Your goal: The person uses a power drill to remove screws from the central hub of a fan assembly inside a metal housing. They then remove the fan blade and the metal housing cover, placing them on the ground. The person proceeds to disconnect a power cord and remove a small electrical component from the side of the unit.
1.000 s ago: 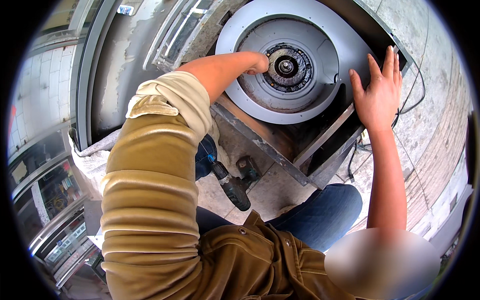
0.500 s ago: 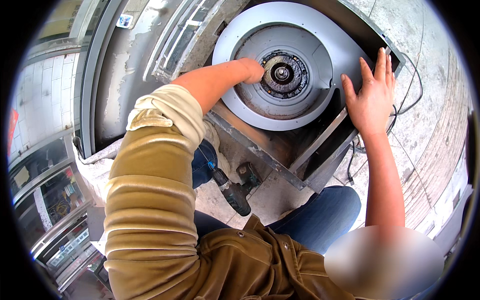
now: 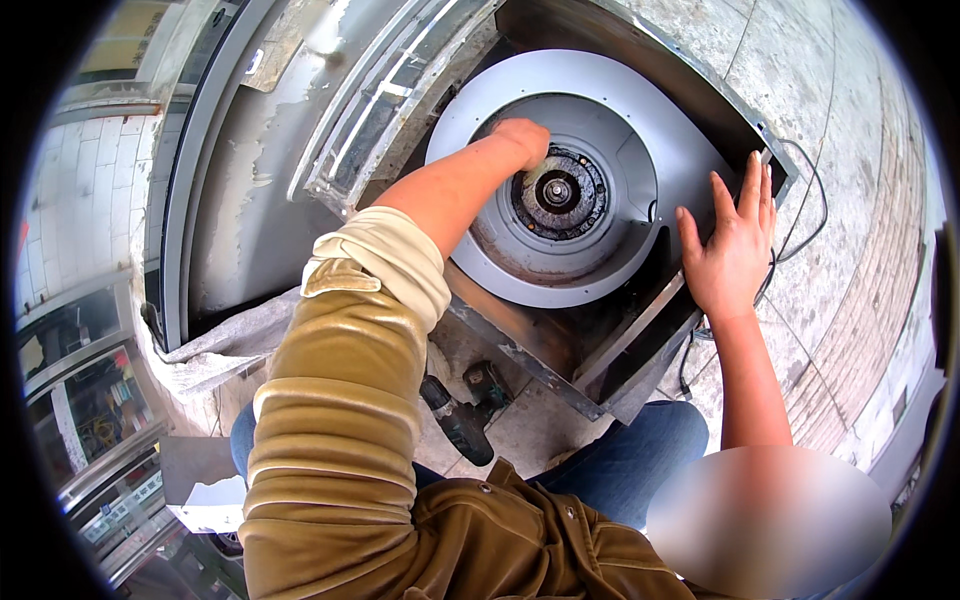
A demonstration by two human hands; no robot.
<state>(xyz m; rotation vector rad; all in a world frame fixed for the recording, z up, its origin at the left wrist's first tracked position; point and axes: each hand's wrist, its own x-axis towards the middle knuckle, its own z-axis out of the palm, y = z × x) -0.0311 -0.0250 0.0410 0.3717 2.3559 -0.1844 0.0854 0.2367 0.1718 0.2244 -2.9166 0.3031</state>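
A round grey blower housing (image 3: 462,250) sits inside an open dark metal box (image 3: 505,345). In its middle is a greasy black motor hub (image 3: 558,191) with a bolt ring round a central shaft. My left hand (image 3: 522,140) reaches into the housing at the far left edge of this hub, its fingers curled closed. Whatever they grip, if anything, is hidden. My right hand (image 3: 728,262) lies open with fingers stretched along the box's right edge, beside the housing's outlet side.
A dark cordless drill (image 3: 465,415) lies on the floor between my knees and the box. Black cable (image 3: 822,200) loops along the box's right side. To the left stand a grey metal panel (image 3: 265,200) and a pale cloth (image 3: 215,362).
My left hand has moved round the hub, from its left side toward its far left. The view has shifted, so the housing appears lower. My right hand stays open on the box edge.
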